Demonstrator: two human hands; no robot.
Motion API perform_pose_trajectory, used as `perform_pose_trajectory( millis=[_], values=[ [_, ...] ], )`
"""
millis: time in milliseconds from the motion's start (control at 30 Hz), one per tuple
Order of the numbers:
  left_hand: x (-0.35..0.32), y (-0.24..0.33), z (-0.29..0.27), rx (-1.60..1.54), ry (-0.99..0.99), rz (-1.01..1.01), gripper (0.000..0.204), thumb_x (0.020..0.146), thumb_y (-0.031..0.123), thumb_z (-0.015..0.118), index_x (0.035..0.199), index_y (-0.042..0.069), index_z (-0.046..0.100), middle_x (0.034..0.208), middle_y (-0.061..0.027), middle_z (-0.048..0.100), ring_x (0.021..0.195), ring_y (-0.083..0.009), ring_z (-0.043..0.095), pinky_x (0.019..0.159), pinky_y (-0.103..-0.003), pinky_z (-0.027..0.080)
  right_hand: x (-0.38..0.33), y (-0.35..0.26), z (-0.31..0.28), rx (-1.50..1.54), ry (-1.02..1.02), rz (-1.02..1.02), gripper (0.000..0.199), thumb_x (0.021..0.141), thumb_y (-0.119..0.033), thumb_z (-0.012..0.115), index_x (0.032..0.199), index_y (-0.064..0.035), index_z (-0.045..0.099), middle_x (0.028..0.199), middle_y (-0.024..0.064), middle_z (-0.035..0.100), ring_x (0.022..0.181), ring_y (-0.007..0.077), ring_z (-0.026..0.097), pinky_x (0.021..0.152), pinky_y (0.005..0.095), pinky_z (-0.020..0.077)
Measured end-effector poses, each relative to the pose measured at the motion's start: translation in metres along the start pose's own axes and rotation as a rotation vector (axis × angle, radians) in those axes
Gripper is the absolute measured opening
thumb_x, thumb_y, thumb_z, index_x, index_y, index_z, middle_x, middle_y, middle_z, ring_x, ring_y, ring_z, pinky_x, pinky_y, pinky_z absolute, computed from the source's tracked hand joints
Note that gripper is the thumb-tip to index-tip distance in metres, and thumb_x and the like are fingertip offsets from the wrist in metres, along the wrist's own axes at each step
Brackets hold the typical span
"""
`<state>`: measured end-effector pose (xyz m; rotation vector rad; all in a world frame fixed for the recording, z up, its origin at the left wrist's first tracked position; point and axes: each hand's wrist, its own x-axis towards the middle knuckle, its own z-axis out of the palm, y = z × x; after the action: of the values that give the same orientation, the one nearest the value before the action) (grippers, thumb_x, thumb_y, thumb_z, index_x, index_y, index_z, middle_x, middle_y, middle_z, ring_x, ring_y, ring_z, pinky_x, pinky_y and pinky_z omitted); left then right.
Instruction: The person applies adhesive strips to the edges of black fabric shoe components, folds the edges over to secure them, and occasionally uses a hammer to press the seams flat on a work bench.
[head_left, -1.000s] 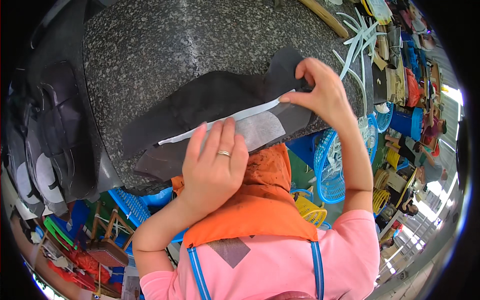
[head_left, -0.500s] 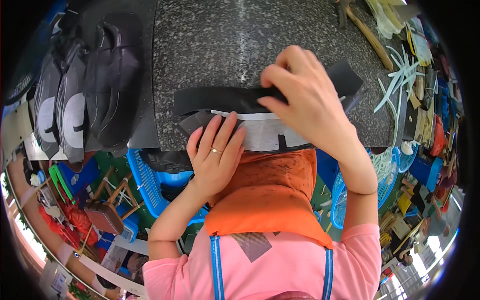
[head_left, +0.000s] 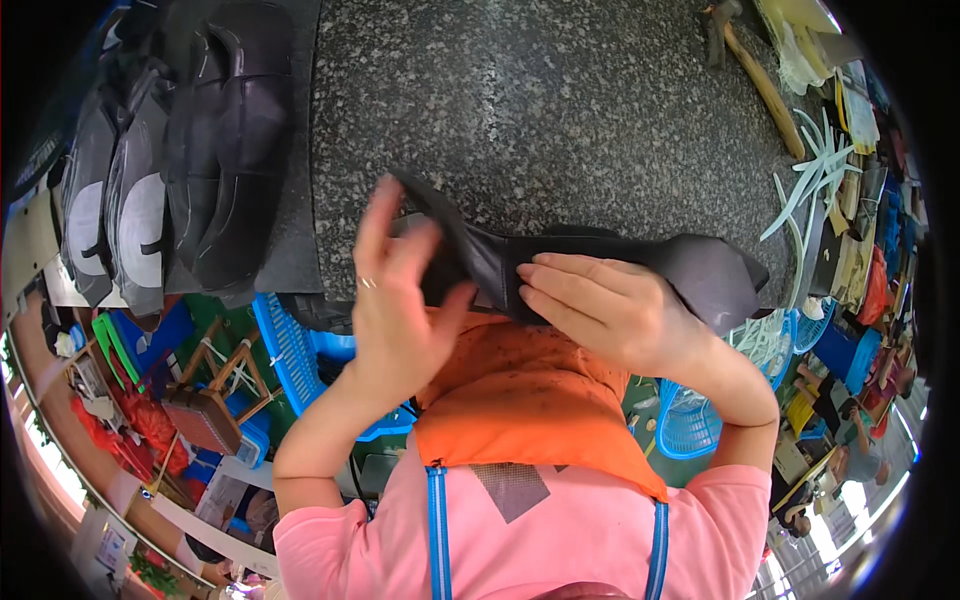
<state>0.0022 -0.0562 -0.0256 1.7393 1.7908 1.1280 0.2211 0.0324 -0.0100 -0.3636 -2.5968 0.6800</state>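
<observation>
A black leather piece [head_left: 640,255], shaped like a flat shoe upper, lies along the near edge of the stone-topped table, dark smooth side up. My right hand [head_left: 625,310] rests flat on its middle, fingers straight and close together; the thumb is hidden. At the left end, a flap of the leather [head_left: 440,215] stands up and bends toward my left hand [head_left: 395,290]. That hand is open, blurred by motion, with fingers apart beside the flap and the thumb near the leather.
Black leather pieces [head_left: 235,150] with grey linings lie stacked at the left. A wooden-handled hammer [head_left: 760,85] and pale strips [head_left: 820,165] sit at the right. Blue baskets [head_left: 290,350] stand below the table edge. The stone top [head_left: 480,110] spreads ahead of me.
The leather piece has been turned over: its grey lining and white strip are out of sight. My right hand came down flat on it; my left hand lifted and moved left.
</observation>
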Motion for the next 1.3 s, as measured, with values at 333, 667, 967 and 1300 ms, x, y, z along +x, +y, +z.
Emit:
perform_pose_trajectory(
  millis=[333,667,967,1300],
  values=[
    [0.016,-0.021,-0.039,0.419,-0.439,0.45,0.051,0.069,0.003,0.067,0.12,0.006,0.067,0.126,-0.0104,0.064,0.11,-0.0269,0.064,0.105,-0.05,0.043,0.019,-0.01,-0.01,-0.089,-0.256,0.051,0.023,0.073,-0.012,0.064,0.091,0.0009,0.068,0.119,0.0141,0.066,0.096,0.0229,0.065,0.075,0.0315,0.0577],
    [0.012,0.034,0.022,-0.138,-0.189,0.205,0.065,0.073,0.0,0.078,0.133,0.003,0.054,0.13,-0.0186,0.056,0.112,-0.0349,0.061,0.089,-0.036,0.053,0.031,-0.009,-0.023,-0.256,-0.022,-0.02,0.023,0.069,-0.017,0.065,0.087,-0.0026,0.069,0.099,0.0094,0.068,0.086,0.0205,0.061,0.081,0.0328,0.0522],
    [0.031,0.053,0.046,0.11,-0.275,0.278,0.035,0.074,0.005,0.076,0.108,0.005,0.068,0.101,-0.0072,0.07,0.09,-0.0275,0.063,0.072,-0.037,0.052,-0.042,-0.009,-0.067,-0.675,-0.262,0.362,0.044,0.073,-0.018,0.063,0.115,-0.0049,0.065,0.112,0.0086,0.059,0.108,0.0261,0.057,0.094,0.0393,0.0482],
    [0.042,0.057,0.06,0.353,-0.44,0.605,0.032,0.074,0.007,0.066,0.105,0.001,0.071,0.112,-0.014,0.07,0.08,-0.0201,0.064,0.062,-0.028,0.054,-0.057,0.03,-0.075,-0.048,0.024,0.597,0.037,0.078,-0.03,0.079,0.104,-0.0057,0.072,0.11,0.0142,0.066,0.101,0.0339,0.063,0.087,0.0404,0.0522]
  ],
)
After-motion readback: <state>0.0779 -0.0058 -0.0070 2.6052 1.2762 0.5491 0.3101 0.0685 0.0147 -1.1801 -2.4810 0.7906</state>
